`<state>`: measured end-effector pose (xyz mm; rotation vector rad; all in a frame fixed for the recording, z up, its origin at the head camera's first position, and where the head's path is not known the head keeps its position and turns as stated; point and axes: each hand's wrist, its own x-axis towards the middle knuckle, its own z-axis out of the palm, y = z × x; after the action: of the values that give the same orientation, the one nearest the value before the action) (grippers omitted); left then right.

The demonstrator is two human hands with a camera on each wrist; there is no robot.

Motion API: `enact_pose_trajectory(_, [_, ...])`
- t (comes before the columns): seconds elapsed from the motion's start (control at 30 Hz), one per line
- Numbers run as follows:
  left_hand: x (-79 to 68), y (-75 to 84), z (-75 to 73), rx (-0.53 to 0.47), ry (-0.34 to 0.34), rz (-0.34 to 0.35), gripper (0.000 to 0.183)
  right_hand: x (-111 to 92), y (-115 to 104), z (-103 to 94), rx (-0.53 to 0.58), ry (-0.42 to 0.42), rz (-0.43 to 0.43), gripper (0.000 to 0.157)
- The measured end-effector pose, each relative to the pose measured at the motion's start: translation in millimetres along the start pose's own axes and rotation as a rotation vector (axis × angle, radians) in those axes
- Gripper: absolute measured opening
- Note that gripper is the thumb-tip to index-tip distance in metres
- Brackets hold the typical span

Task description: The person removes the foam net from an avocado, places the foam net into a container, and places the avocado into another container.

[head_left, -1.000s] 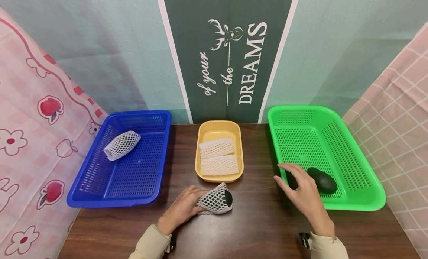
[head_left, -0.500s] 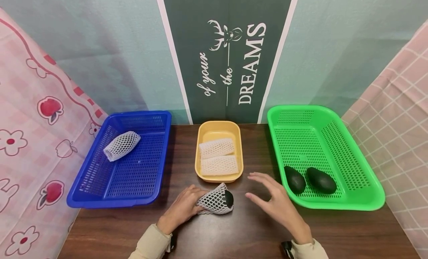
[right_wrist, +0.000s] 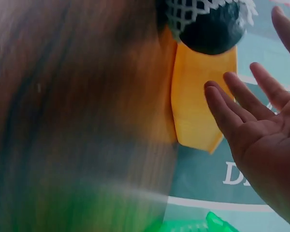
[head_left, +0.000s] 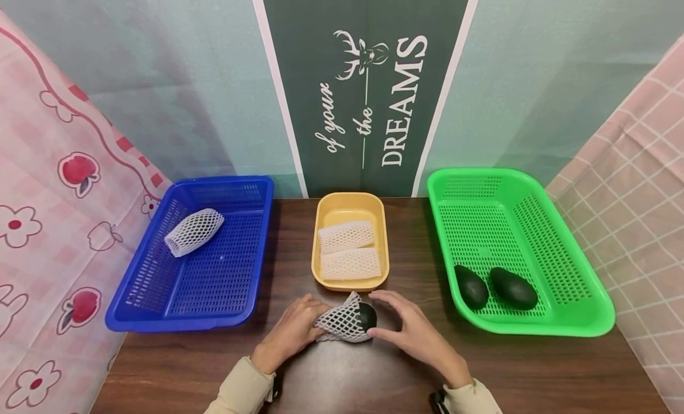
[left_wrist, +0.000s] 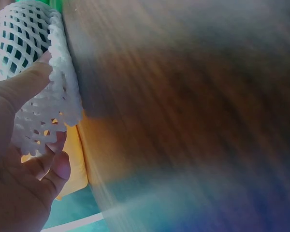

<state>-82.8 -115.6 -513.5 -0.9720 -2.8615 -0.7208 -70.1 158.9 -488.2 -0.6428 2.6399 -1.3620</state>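
A dark avocado [head_left: 367, 316] lies partly inside a white foam net sleeve [head_left: 342, 320] near the table's front middle, its bare end pointing right. My left hand [head_left: 294, 331] grips the sleeve's left end; in the left wrist view the thumb [left_wrist: 31, 82] lies along the net, with fingers beneath it. At the bare end, my right hand [head_left: 414, 331] has thumb and fingers spread apart, the thumb tip close to the avocado. In the right wrist view that hand's fingers [right_wrist: 241, 99] are extended and the palm holds nothing.
Behind the hands stands a yellow tray [head_left: 350, 200] with two flat foam sleeves [head_left: 350, 264]. The blue basket [head_left: 181, 325] at left contains a netted fruit [head_left: 195, 231]. In the green basket [head_left: 588, 325] at right lie two bare avocados [head_left: 513, 288].
My right hand has moved left from the green basket's edge to the bare end of the avocado in the sleeve. The left hand has kept its grip in nearly the same place.
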Motion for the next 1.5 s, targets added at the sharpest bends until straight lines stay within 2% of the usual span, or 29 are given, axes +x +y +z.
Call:
enact_pose_trajectory(0.13, [0.5, 0.2, 0.5, 0.004, 0.009, 0.001, 0.024, 2.2, 3.1, 8.0, 0.007, -0.047, -0.009, 0.062])
enact_pose_trajectory(0.4, [1.0, -0.4, 1.4, -0.010, -0.001, -0.002, 0.024, 6.2, 7.0, 19.5, 0.027, -0.106, 0.053, 0.070])
enact_pose_trajectory(0.87, [1.9, 0.1, 0.8, -0.038, -0.029, -0.018, 0.029, 9.9, 6.5, 28.2, 0.066, -0.108, 0.113, 0.075])
enact_pose_trajectory(1.07, [1.7, 1.1, -0.7, -0.062, -0.049, -0.003, 0.039, 9.7, 7.5, 27.2, 0.038, -0.073, 0.076, 0.072])
enact_pose_trajectory(1.37, [1.3, -0.3, -3.6, -0.179, -0.045, 0.008, 0.036, 6.9, 8.9, 15.1, 0.001, -0.045, 0.059, 0.071])
enact_pose_trajectory(1.5, [1.4, -0.6, -8.8, -0.195, -0.028, -0.001, 0.037, 4.7, 8.9, 8.9, -0.022, -0.026, 0.043, 0.071])
